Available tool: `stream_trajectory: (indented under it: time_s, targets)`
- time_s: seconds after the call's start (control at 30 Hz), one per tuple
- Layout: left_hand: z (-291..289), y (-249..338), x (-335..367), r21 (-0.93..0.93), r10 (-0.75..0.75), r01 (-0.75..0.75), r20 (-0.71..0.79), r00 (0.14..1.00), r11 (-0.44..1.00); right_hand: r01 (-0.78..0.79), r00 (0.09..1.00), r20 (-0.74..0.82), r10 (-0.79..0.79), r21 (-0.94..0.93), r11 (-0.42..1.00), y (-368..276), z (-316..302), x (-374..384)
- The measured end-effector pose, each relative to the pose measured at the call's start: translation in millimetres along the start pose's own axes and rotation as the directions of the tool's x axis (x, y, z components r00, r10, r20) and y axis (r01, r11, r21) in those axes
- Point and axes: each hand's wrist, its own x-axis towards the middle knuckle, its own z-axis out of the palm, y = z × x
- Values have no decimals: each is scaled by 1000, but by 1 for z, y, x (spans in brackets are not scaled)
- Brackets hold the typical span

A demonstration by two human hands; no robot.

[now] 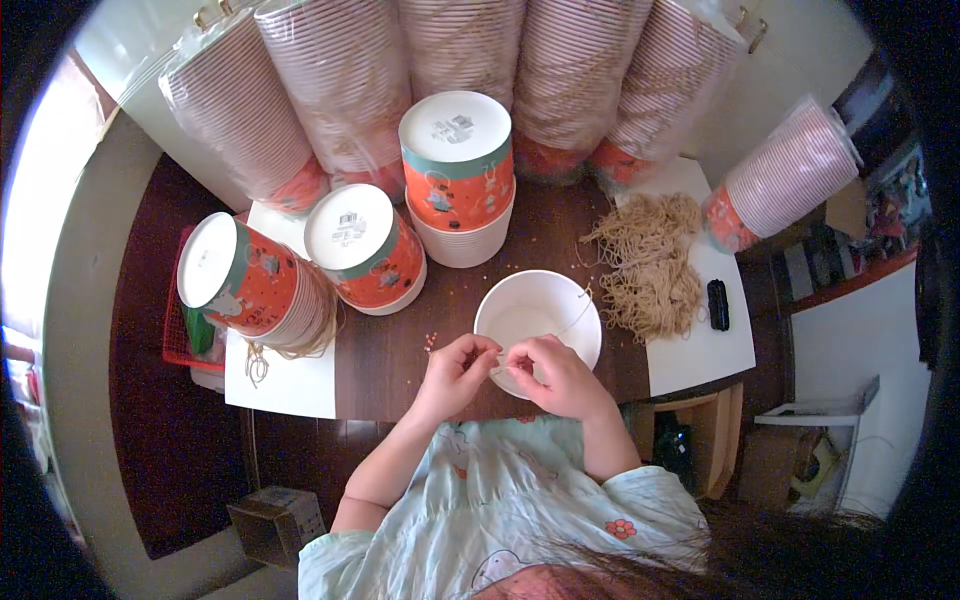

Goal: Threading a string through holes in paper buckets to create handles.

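Observation:
A white paper bucket (pixel 513 296) stands upright, mouth up, near the table's front edge. Above its near rim, my left hand (pixel 458 378) and my right hand (pixel 556 376) come close together, each with thumb and fingers pinched. A thin pale string (pixel 578 318) runs from the bucket's far right rim toward my right hand, and a short piece of it seems to pass between my fingertips. Its exact end is too small to make out. To the right of the bucket lies a loose heap of beige strings (pixel 648 265).
Upside-down orange-and-green buckets stand stacked in the middle (pixel 458 190), beside them (pixel 365 250) and at left (pixel 250 275). Tall plastic-wrapped bucket stacks (pixel 465 50) line the back. A black object (pixel 718 305) lies at right. Small beads (pixel 431 341) dot the brown table (pixel 385 365).

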Motion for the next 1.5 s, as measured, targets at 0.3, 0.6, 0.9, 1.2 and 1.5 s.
stream_trajectory:
  time_s: [0.3,0.6,0.9,1.2,1.5]
  targets:
    - [-2,9,-6,56,-104,97,132,986,994,125,986,-112,-123,9,992,10,1,8]
    - [-8,10,-4,-164,-73,94,128,989,982,125,978,-138,-155,-207,970,11,4,1]
    - [-7,12,-4,-92,-23,34,109,994,995,134,971,-155,-183,-286,949,10,9,1]
    - [-16,2,0,-256,-156,184,126,980,949,157,958,-191,-212,-266,951,2,5,-6]
    - [-21,8,-1,-120,-146,162,135,980,979,228,960,-89,-264,-294,928,0,18,-7]
